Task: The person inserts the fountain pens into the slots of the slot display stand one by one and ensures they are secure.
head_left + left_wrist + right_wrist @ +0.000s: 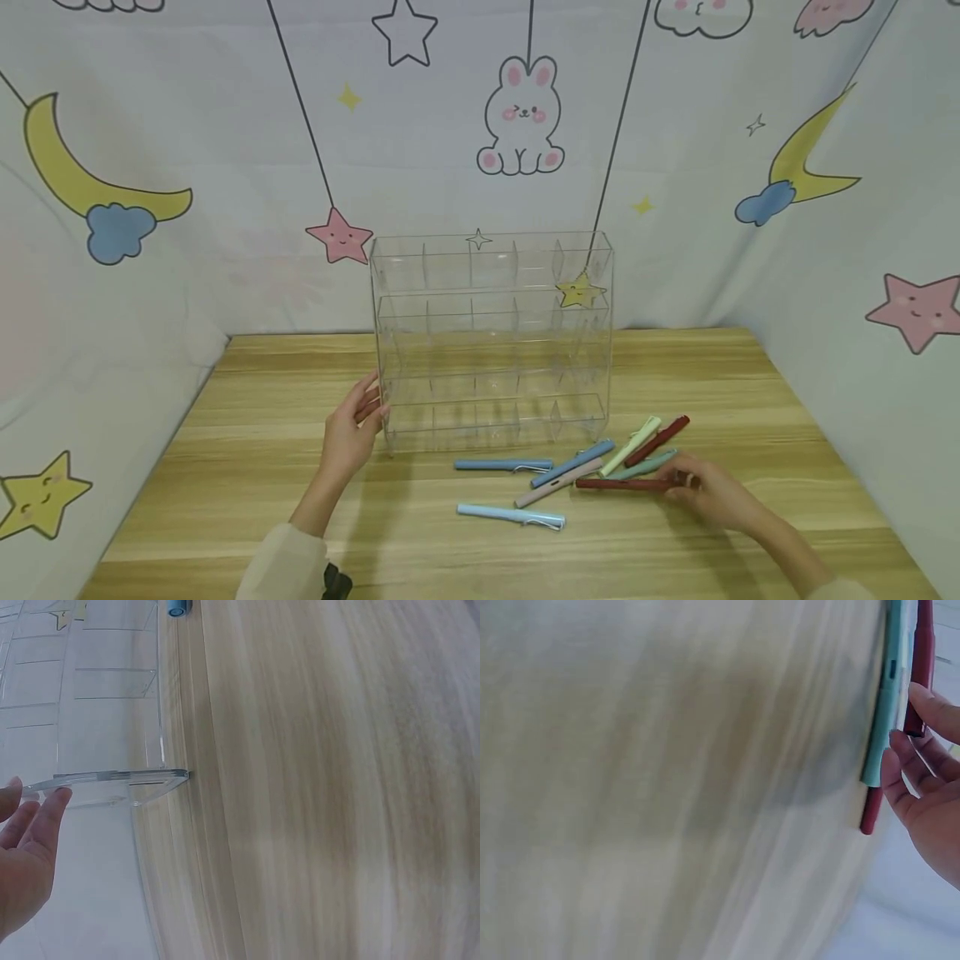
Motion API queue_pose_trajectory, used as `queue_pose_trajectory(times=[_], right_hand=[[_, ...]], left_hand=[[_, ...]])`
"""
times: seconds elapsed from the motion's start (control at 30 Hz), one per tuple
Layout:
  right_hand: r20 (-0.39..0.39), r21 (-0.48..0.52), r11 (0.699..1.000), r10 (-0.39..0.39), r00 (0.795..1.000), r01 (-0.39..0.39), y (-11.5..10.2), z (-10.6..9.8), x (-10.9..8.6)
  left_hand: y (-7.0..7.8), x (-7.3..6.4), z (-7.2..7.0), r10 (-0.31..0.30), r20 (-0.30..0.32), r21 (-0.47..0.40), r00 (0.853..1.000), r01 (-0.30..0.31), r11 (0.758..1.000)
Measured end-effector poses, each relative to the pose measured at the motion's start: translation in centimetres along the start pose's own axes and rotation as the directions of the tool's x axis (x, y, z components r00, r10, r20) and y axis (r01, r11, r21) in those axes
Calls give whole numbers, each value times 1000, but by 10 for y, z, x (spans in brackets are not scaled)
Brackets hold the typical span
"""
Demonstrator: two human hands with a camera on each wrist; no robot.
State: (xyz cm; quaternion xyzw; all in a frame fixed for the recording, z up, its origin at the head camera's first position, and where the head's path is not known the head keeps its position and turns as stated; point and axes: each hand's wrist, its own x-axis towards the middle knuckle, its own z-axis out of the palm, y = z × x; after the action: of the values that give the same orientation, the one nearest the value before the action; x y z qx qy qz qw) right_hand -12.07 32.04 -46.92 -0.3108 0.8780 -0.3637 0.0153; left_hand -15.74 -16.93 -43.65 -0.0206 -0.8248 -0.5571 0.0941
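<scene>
A clear acrylic rack [495,333] with tiers of small compartments stands upright on the wooden table. My left hand [350,429] holds its left side panel near the bottom, the thumb on one face and fingers on the other [34,855]. At the right, my right hand [708,492] pinches one end of a dark red pen [622,484], thumb against fingers [934,761]. Beside that pen lie a teal pen [643,465], a pale green pen [630,447] and a second dark red pen [657,441].
In front of the rack lie a blue pen [502,465], a second blue pen [573,464], a pinkish-grey pen [558,483] and a light blue pen [510,516]. A patterned white curtain [247,167] encloses the table [225,467] at the back and sides.
</scene>
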Motion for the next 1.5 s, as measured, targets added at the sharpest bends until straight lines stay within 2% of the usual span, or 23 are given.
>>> queue_pose_trajectory(times=[0.3, 0.6, 0.7, 0.93, 1.07, 1.5], right_hand=[[7, -13, 1000, -11, 1000, 11, -22, -15, 21], [-14, -79, 996, -50, 999, 48, -38, -18, 43], [-11, -96, 995, -38, 999, 37, -42, -17, 49], [-21, -85, 996, -35, 999, 33, -48, -12, 61], [-53, -86, 995, -48, 997, 44, -54, -7, 67], [-129, -125, 985, -139, 982, 123, -60, 14, 87]], left_hand=[[1, -1, -1, 15, 8, -1, 1000, -15, 1000], [1, -1, -1, 33, 6, 14, 999, -33, 999], [1, 0, -1, 30, 9, 12, 1000, -30, 999], [1, 0, -1, 28, 8, -1, 1000, -28, 1000], [0, 0, -1, 36, 5, -1, 999, -36, 999], [-2, 0, -1, 29, 14, -32, 999, -28, 999]])
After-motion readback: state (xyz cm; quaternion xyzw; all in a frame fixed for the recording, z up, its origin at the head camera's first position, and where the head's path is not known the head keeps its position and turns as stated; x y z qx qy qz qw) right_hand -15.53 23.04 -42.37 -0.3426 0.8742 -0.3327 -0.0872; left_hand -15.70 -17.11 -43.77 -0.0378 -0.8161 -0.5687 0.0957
